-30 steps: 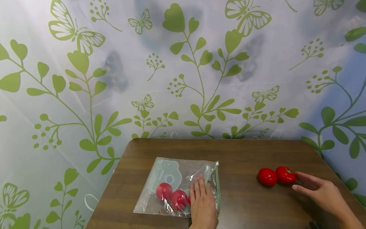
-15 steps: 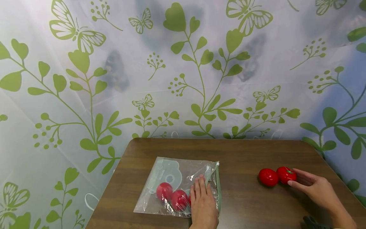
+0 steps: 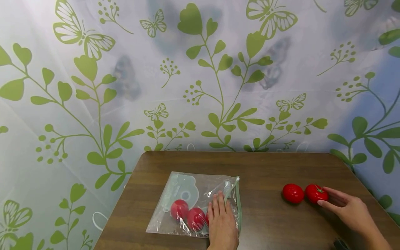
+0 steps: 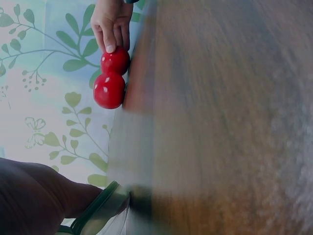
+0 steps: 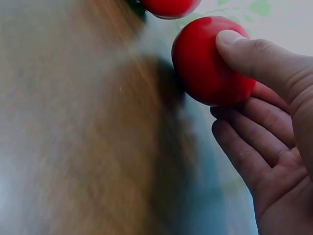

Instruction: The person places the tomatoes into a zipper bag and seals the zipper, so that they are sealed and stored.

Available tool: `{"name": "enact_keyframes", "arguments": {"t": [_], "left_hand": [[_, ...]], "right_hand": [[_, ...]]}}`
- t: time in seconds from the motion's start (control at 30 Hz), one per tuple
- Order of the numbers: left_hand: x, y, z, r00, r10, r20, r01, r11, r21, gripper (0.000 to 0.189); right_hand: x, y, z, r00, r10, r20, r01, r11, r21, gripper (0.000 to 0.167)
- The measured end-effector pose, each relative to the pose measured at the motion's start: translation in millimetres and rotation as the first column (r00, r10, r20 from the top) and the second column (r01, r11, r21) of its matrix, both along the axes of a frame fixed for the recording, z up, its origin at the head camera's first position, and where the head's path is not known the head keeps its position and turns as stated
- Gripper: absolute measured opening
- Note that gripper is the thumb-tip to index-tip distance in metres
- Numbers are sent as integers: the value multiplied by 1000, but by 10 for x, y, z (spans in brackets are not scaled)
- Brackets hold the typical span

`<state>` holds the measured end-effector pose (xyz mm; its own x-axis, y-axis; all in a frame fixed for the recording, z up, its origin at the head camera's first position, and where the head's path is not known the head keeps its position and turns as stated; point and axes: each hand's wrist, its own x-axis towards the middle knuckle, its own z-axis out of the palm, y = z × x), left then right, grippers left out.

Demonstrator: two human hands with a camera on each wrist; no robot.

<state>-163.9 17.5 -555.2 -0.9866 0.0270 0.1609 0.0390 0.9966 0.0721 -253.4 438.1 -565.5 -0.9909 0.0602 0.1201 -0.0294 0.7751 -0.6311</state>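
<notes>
My left hand (image 3: 222,222) lies flat with straight fingers on a clear zip bag (image 3: 212,180). Inside the bag are a pale green flower-shaped piece (image 3: 187,187) and red balls (image 3: 196,218), one partly hidden by the hand. On the right, my right hand (image 3: 350,210) pinches a shiny red tomato (image 3: 316,193) with a green stem between thumb and fingers; in the right wrist view the thumb presses the side of this tomato (image 5: 205,63). A second red tomato (image 3: 293,193) rests just left of it, a small gap between them.
Everything lies on a brown wooden table (image 3: 259,166). Behind it hangs a pale cloth (image 3: 175,41) with green leaves and butterflies. The bag's green zip edge (image 3: 239,205) faces the tomatoes.
My right hand has closed its thumb and fingers on the stemmed tomato and shifted it slightly right, away from the other tomato. My left hand stays in place on the bag.
</notes>
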Motion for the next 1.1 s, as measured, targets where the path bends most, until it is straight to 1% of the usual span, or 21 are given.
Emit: {"name": "enact_keyframes", "arguments": {"t": [0.27, 0.33, 0.43, 0.53, 0.67, 0.83, 0.97, 1.1], "left_hand": [[-6, 0, -13, 1000, 5, -4, -5, 1000, 6, 105], [-5, 0, -14, 1000, 5, -6, -5, 1000, 4, 105], [-1, 2, -16, 1000, 6, -9, -6, 1000, -3, 105], [6, 5, -24, 1000, 5, -18, -5, 1000, -13, 104], [18, 5, -33, 1000, 3, -31, -4, 1000, -23, 103], [16, 3, -28, 1000, 2, -25, -2, 1000, -14, 104], [12, 3, -22, 1000, 0, -15, 0, 1000, -14, 104], [14, 4, -23, 1000, -2, -14, 1, 1000, -23, 104]], "right_hand": [[199, 21, 6, 999, -31, -24, 32, 998, 50, 74], [240, 10, 25, 999, -32, -18, 33, 997, 67, 73], [306, -40, 63, 1000, -29, 11, 28, 996, 87, 75], [369, -118, 117, 999, -9, 52, 5, 997, 79, 78], [435, -286, 190, 997, 34, 66, -36, 999, 39, 79], [471, -544, 261, 991, 103, 83, -102, 995, -12, 78], [474, -750, 293, 987, 145, 71, -144, 989, -28, 75], [462, -978, 295, 983, 181, 29, -179, 983, -47, 69]]}}
